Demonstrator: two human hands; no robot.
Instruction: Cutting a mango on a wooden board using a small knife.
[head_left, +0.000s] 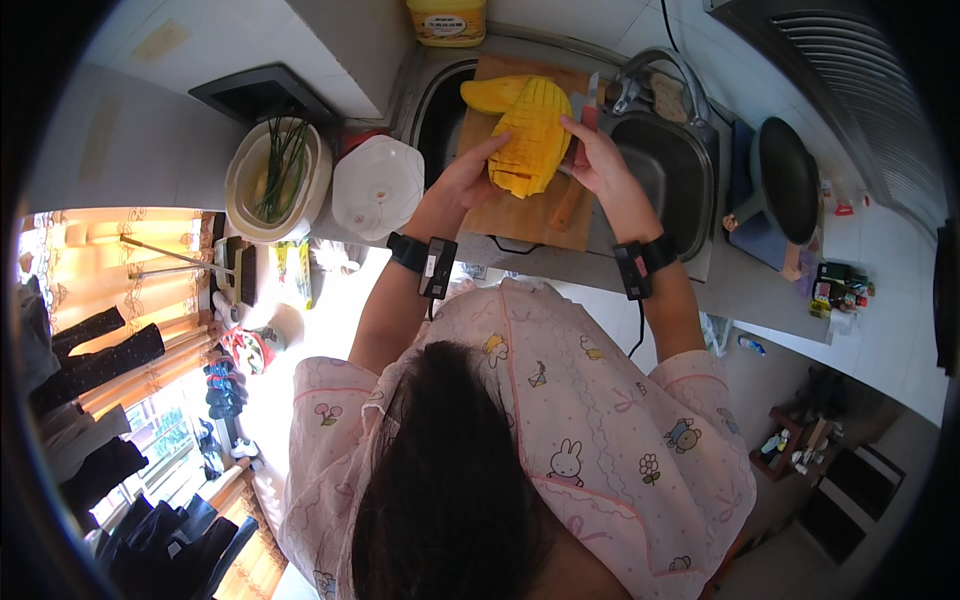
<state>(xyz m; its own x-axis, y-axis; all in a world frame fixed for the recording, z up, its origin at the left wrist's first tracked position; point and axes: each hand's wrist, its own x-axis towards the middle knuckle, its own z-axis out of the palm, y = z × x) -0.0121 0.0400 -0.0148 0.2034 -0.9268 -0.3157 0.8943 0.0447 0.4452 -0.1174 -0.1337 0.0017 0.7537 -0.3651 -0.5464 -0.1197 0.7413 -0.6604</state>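
Between my two hands is a mango half (532, 139), its yellow flesh scored in a grid and facing up. My left hand (469, 176) grips its left edge, thumb on the flesh. On the opposite edge, my right hand (596, 159) holds it with the thumb near the top. Beneath lies a wooden cutting board (480, 219) set across the sink. Another yellow mango piece (491, 93) rests on the board behind the held half. A knife with a red handle (589, 118) lies beside my right hand, partly hidden by it. An orange-brown handle (564, 210) lies nearer me.
Right of the board is a steel sink basin (671, 187) with a faucet (694, 82). A white dish (379, 187) and a tub (238, 184) holding green stalks (281, 169) stand left. A dark frying pan (787, 180) sits far right. A yellow jug (448, 24) stands behind.
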